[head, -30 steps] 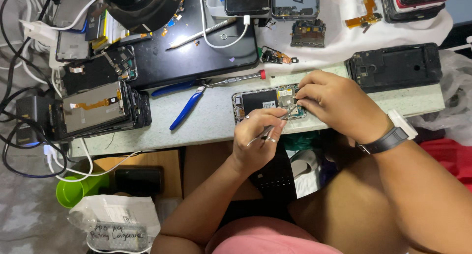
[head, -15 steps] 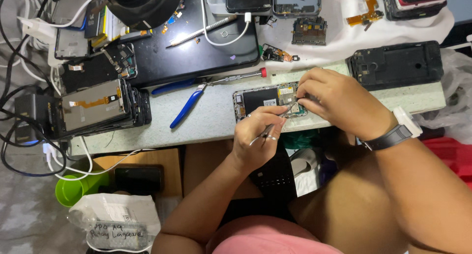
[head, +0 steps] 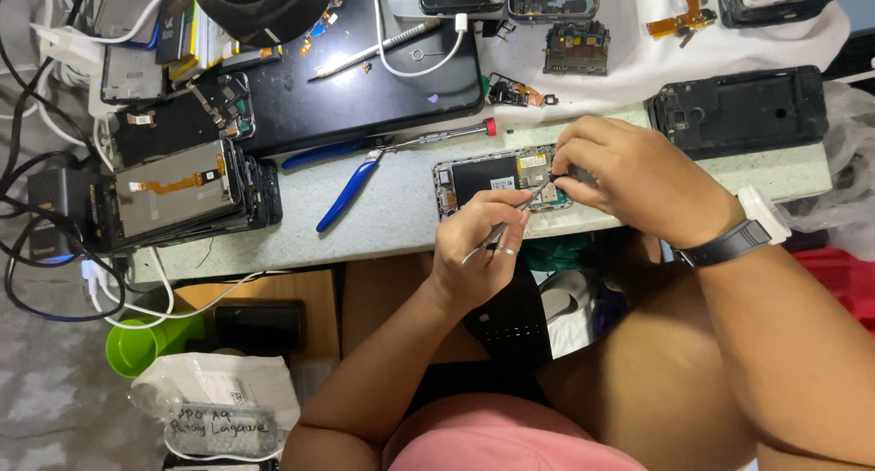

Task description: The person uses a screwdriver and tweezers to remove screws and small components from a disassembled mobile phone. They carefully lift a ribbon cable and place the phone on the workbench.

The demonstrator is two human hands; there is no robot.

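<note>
Nearest to you, your left hand (head: 480, 248) sits at the near edge of the tabletop (head: 401, 211), just on your side of the opened phone (head: 497, 178). Its fingers (head: 497, 218) are pinched together on a pair of thin metal tweezers (head: 510, 223), and a ring shows on one of them. The tweezers slant up and to the right from that hand, so their tip reaches the right end of the phone, where the small circuit boards lie.

The phone itself lies flat close to the tabletop's near edge, its long axis running left to right, its dark left part bare. The spot being worked lies beyond your left fingers and a little to their right.

Your right hand (head: 638, 175) comes in from the right of the phone and rests over that same right end, fingers curled down and pressed on the phone body, holding it in place; the wrist carries a dark band. Both hands meet at this end, the right one on top of it, the left one reaching it only through the tweezers.

Left of the phone lie blue-handled pliers (head: 342, 187), and just beyond it a screwdriver with a red cap (head: 437, 138). Further right of the phone, a black phone frame (head: 738, 111)
</note>
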